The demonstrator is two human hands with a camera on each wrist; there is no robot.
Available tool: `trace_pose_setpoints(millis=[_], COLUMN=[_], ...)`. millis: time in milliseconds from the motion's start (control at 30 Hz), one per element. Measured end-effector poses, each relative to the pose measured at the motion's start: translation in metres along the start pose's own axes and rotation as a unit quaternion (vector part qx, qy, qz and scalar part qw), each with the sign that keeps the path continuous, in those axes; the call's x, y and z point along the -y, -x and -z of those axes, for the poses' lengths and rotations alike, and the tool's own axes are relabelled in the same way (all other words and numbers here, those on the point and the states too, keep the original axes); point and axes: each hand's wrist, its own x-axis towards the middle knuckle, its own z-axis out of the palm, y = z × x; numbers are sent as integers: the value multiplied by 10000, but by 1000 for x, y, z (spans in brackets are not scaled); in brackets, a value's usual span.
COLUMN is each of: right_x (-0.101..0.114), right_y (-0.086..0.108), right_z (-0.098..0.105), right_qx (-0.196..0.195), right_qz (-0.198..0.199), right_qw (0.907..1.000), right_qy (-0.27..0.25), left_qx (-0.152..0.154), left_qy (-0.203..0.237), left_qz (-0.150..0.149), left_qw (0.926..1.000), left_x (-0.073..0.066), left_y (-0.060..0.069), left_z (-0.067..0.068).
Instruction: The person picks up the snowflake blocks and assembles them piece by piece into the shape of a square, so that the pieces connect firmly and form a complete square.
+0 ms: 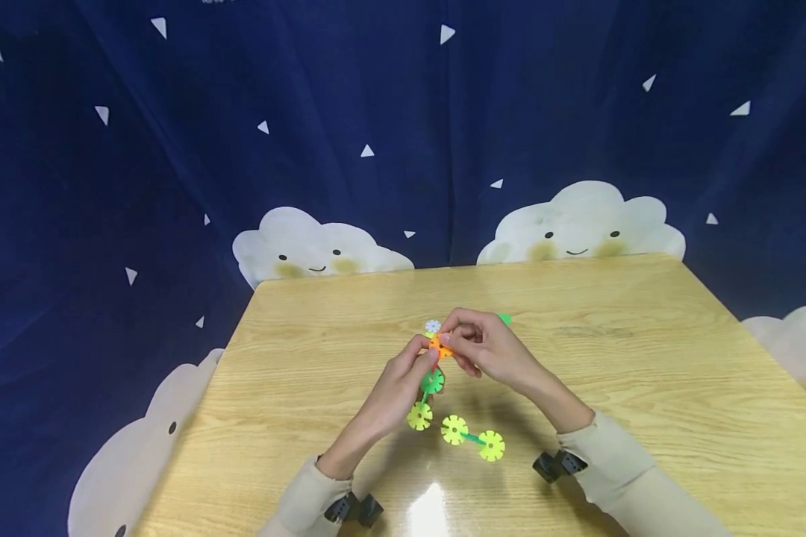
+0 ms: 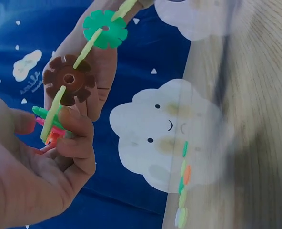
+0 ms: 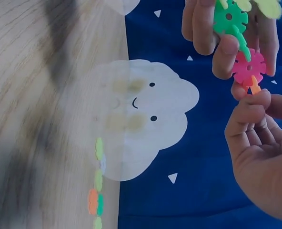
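Both hands meet over the middle of the table, holding a chain of notched plastic discs. My left hand (image 1: 396, 388) pinches the chain close to its pink disc (image 3: 249, 67). With thumb and fingertips, my right hand (image 1: 500, 350) pinches an orange disc (image 1: 441, 345), slotted at the pink one. From there the chain runs through a green disc (image 3: 230, 17) and yellow-green discs (image 1: 419, 416). In the left wrist view a brown disc (image 2: 69, 79) and another green disc (image 2: 105, 28) also belong to it. The fingers partly hide the orange disc.
On the wooden table (image 1: 295, 358), loose discs lie beyond the hands, among them a white disc (image 1: 433, 326) and a green disc (image 1: 504, 318). An orange disc (image 2: 187, 174) lies in that row too. A dark blue cloud-print curtain (image 1: 403, 97) hangs behind the table.
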Motion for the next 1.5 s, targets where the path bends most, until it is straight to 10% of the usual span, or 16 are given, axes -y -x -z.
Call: trace_pose_setpoints(millis=[533, 967, 1500], right_x=[-2, -79, -119], right_y=[-4, -1, -10], right_z=[8, 72, 109], right_qx=[115, -1491, -1541], right_qz=[-382, -1597, -2402], right_qw=[9991, 9757, 9584], right_qy=[-104, -170, 16], left_qx=[-286, -379, -383], left_qy=[-92, 432, 369], left_qz=[52, 170, 44], left_qw=[9995, 9982, 9986], left_x=[2, 4, 4], left_y=[-4, 0, 0], left_z=[1, 5, 5])
